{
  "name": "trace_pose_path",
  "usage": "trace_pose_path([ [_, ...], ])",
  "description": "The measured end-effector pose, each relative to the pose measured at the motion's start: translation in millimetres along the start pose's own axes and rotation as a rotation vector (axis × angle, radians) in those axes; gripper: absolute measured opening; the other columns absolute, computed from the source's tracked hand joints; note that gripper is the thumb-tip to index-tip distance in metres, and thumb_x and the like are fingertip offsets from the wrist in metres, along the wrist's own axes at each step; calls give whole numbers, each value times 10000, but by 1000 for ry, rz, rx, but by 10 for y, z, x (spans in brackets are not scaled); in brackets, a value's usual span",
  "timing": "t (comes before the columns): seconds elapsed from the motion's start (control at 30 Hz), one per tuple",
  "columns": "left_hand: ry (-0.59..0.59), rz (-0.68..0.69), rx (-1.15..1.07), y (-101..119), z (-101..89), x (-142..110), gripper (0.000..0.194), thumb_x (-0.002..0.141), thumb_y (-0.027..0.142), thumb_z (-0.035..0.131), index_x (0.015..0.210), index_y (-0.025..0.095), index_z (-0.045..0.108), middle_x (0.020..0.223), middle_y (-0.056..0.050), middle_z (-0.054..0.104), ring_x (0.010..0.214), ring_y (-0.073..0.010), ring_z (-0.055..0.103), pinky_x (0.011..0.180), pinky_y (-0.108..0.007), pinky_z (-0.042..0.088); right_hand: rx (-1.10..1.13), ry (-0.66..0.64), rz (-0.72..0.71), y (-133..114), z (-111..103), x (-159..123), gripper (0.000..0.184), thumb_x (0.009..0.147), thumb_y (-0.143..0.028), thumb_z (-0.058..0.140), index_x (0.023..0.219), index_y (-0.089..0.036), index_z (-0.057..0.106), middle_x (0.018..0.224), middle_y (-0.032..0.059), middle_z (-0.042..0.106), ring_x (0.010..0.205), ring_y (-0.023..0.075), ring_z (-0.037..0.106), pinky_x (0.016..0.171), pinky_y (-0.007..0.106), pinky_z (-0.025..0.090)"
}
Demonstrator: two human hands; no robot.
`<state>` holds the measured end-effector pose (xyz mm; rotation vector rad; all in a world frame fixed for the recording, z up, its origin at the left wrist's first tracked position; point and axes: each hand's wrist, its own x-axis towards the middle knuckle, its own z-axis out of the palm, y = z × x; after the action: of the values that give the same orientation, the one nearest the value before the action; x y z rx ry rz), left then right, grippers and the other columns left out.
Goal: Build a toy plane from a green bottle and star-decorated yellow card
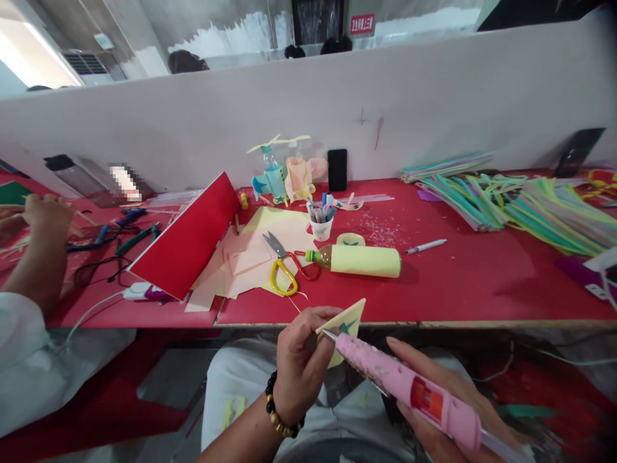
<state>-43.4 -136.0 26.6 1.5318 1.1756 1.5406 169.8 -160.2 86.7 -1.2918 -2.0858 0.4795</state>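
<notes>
Between the fingers and thumb of my left hand is a folded yellow paper piece with a teal star on it. My right hand grips a pink hot glue gun, its metal tip at the paper's lower edge, close to my left thumb. Beyond them on the red table lies a bottle wrapped in yellow paper, with a green cap. Scissors with yellow and red handles rest open on pale paper sheets.
Two bottle models with paper propellers stand by the partition, near a phone. A cup of pens, a white pen and coloured strips lie around. A red board leans at left; a co-worker's hand is beyond it.
</notes>
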Motion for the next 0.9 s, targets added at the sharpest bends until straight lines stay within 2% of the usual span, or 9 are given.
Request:
trace_pose_path([
  [0.43, 16, 38, 32, -26, 3, -7, 88, 877, 125, 589, 872, 199, 638, 1044, -80, 689, 924, -183, 663, 818, -292, 517, -34, 13, 9, 2, -3, -2, 461, 890, -299, 468, 1342, -329, 554, 1205, 10, 700, 1019, 240, 704, 861, 317, 602],
  [0.67, 45, 22, 81, 36, -27, -15, 93, 880, 137, 592, 803, 180, 619, 988, -74, 694, 871, -164, 654, 752, -250, 502, -78, 27, -30, 187, 8, -94, 510, 871, -238, 510, 1380, -265, 503, 1324, 36, 628, 1135, 236, 648, 937, 289, 562],
  [0.8, 48, -1, 84, 60, -33, -26, 88, 880, 152, 599, 800, 185, 615, 976, -60, 694, 845, -155, 648, 741, -246, 494, -132, -39, -86, 307, -25, -121, 581, 869, -207, 507, 1440, -250, 407, 1394, 41, 568, 1224, 219, 586, 992, 274, 523],
  [0.9, 47, 4, 91, 67, -39, -31, 94, 875, 143, 604, 797, 196, 607, 983, -39, 692, 844, -142, 642, 741, -237, 490, -183, -78, -82, 372, -37, -129, 594, 862, -214, 512, 1445, -242, 398, 1413, 41, 549, 1252, 221, 562, 1004, 280, 515],
])
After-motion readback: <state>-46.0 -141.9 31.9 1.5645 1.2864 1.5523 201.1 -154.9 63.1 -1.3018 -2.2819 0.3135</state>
